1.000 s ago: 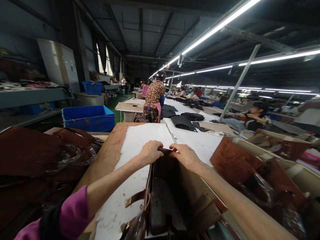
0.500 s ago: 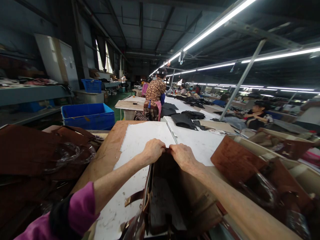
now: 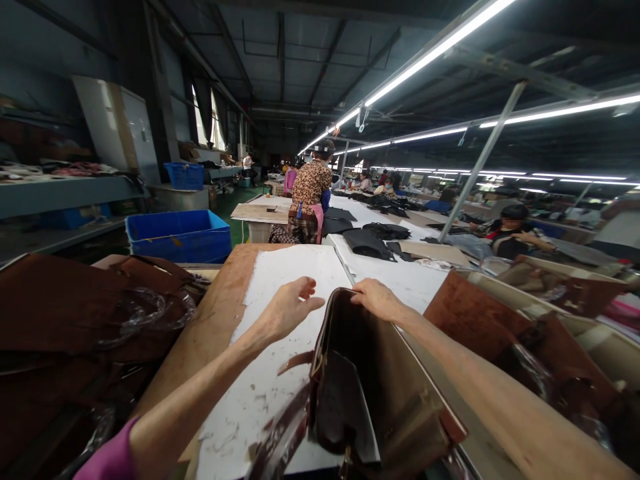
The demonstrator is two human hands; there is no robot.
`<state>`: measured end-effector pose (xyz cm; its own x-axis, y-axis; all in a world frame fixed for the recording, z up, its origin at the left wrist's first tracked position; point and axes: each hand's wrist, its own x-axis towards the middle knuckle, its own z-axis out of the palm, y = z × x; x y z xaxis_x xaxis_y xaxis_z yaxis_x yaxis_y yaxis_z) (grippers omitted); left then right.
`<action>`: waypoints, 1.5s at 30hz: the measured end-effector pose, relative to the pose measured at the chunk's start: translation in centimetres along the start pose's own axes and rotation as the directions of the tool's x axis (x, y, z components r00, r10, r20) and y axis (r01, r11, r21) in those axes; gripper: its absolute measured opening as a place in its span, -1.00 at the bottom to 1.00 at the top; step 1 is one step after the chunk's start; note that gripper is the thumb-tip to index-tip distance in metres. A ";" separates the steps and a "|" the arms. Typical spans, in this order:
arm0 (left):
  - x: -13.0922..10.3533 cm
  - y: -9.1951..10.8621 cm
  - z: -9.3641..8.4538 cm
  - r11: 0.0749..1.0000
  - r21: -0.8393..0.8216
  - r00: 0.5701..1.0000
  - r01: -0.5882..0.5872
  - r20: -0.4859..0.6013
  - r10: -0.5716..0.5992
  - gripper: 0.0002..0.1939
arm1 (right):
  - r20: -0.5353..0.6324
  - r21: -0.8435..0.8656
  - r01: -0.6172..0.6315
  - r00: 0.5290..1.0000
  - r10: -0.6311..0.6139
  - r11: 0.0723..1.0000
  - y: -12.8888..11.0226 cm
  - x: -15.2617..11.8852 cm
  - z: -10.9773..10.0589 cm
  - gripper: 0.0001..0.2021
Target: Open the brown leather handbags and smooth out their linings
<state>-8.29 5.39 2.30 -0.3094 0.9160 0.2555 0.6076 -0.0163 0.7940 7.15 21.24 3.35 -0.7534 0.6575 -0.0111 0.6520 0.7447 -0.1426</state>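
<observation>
A dark brown leather bag (image 3: 400,373) with its mouth open stands in front of me, its lining showing. My right hand (image 3: 377,300) pinches the far upper edge of the bag. To the left of that edge, my left hand (image 3: 293,308) hangs above the white sheet (image 3: 270,287), fingers apart and touching nothing. A strap with metal hardware lies along the bag's left side, partly blurred.
Brown bags with clear plastic wrap (image 3: 65,320) are heaped at the left. More brown bags (image 3: 475,313) stand at the right. Behind the table are a blue bin (image 3: 180,237), a person in a leopard-print top (image 3: 307,190) and black pieces (image 3: 367,243).
My left hand has let go of the bag's edge and moved left, its fingers spreading. My right hand has shifted slightly right with the edge, and the bag's mouth shows wider.
</observation>
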 end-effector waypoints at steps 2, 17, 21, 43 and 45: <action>-2.1 0.0 -0.3 0.997 -0.063 0.998 0.036 0.060 -0.032 -0.50 | -0.016 -0.003 -0.067 0.998 0.067 0.998 1.4 -0.5 -0.1 -0.84; -0.3 -3.7 1.6 0.945 -0.264 0.948 0.194 0.297 -0.112 -0.74 | -0.024 0.108 -0.133 0.990 0.137 0.985 5.3 -5.4 -0.2 -0.81; -0.2 -4.4 1.4 0.912 -0.358 0.945 0.200 0.315 -0.084 -0.72 | -0.021 0.156 -0.064 0.997 0.068 0.986 6.0 -5.7 0.1 -0.79; -1.3 -3.8 1.9 0.998 -0.011 0.997 -0.054 0.047 0.055 -0.67 | 0.009 0.181 -0.067 0.998 0.066 0.981 6.1 -5.5 0.0 -0.78; -1.2 -3.6 1.7 0.997 0.033 0.997 -0.069 0.030 0.068 -0.66 | -0.004 0.159 -0.080 0.997 0.082 0.984 5.8 -5.7 -0.2 -0.78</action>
<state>-8.84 5.03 -1.81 -0.2450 0.9244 0.2923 0.6517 -0.0662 0.7556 15.24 21.83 2.78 -0.6970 0.7168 -0.0187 0.6885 0.6617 -0.2970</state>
